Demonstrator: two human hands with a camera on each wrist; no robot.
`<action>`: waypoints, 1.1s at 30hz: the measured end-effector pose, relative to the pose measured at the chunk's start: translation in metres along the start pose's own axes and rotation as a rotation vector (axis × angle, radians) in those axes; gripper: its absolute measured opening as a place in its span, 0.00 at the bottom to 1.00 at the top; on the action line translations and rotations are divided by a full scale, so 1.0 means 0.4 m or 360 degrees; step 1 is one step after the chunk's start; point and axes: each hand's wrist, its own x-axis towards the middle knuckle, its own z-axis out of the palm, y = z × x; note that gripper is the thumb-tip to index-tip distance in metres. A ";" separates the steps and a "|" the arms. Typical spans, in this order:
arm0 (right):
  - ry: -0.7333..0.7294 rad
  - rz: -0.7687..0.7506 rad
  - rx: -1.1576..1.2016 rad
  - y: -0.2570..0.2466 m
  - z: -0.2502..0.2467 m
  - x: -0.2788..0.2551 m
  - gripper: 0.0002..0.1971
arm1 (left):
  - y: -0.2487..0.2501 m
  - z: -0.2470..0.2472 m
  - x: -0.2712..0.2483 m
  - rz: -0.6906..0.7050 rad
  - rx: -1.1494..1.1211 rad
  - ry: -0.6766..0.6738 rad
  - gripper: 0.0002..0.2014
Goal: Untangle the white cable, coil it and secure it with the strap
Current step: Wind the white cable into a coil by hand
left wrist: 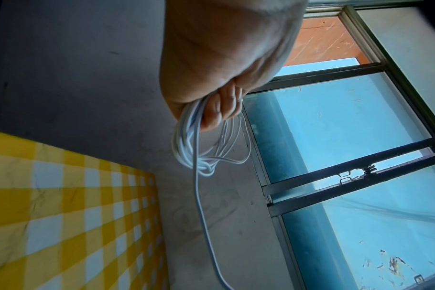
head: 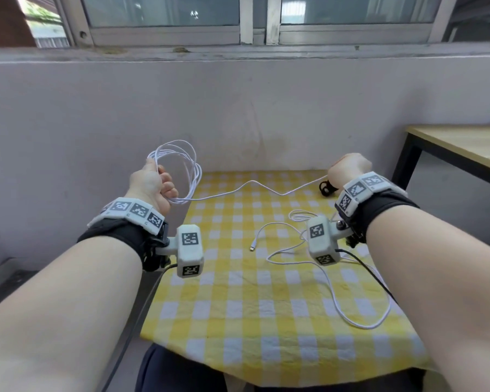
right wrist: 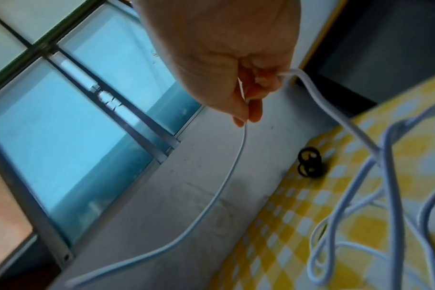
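My left hand (head: 156,183) grips a bundle of several loops of the white cable (head: 191,165), held up above the table's far left corner; the coil (left wrist: 186,141) hangs from my curled fingers (left wrist: 219,109). From it a single strand (head: 252,183) sags across to my right hand (head: 348,168), which pinches the cable (right wrist: 238,149) between thumb and fingers. The rest of the cable (head: 331,284) lies in loose curves on the yellow checked cloth (head: 238,306), its plug end (head: 251,248) near the middle. A black strap (head: 326,188) lies just beside my right hand, also the strap (right wrist: 309,162).
A pale wall (head: 238,108) rises right behind the table, with a window (head: 164,12) above it. A wooden side table (head: 464,148) stands at the right. Dark cords (head: 368,273) run from my wrist cameras.
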 end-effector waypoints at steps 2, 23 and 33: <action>0.0043 -0.0052 -0.0276 -0.017 -0.002 -0.020 0.15 | -0.003 0.001 -0.005 -0.0010 -0.0015 -0.0012 0.23; -0.1683 -0.0645 0.0277 -0.137 0.130 -0.169 0.23 | -0.039 0.101 -0.049 -0.0214 -0.0268 -0.0532 0.22; -0.1905 -0.0601 0.0239 -0.093 0.132 -0.124 0.17 | -0.035 0.106 -0.033 -0.0304 -0.0056 -0.0732 0.22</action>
